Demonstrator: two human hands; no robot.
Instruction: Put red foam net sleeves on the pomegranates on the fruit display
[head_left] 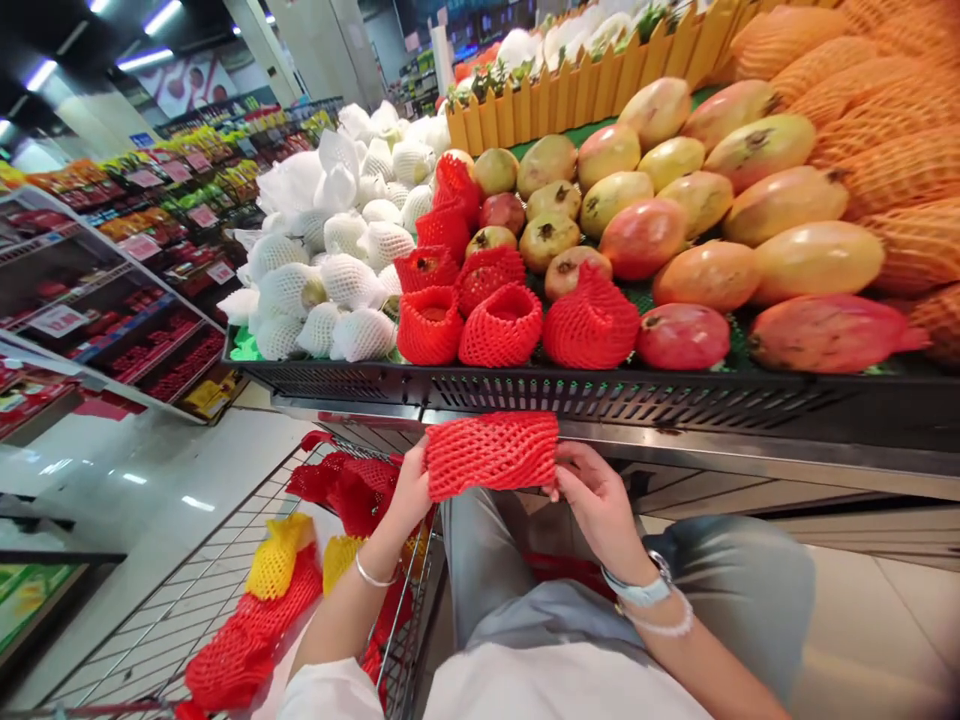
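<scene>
Fruit display (pixel 600 395) is standing ahead w/ mangoes (pixel 787 205) on it, cart (pixel 187 590) sitting below. Red foam net (pixel 491 455) is spanning betw hands, long axis running L–R, just short of display edge. L hand (pixel 405 490) is gripping its left end; R hand (pixel 600 505) is pinching right end, fingers pressed together.

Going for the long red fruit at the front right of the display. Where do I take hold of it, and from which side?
Take the fat middle of the long red fruit from above and the front, hand across its girth. It lies on its side by the display's front edge, tapering to a narrow right tip, with fruit packed behind.
</scene>
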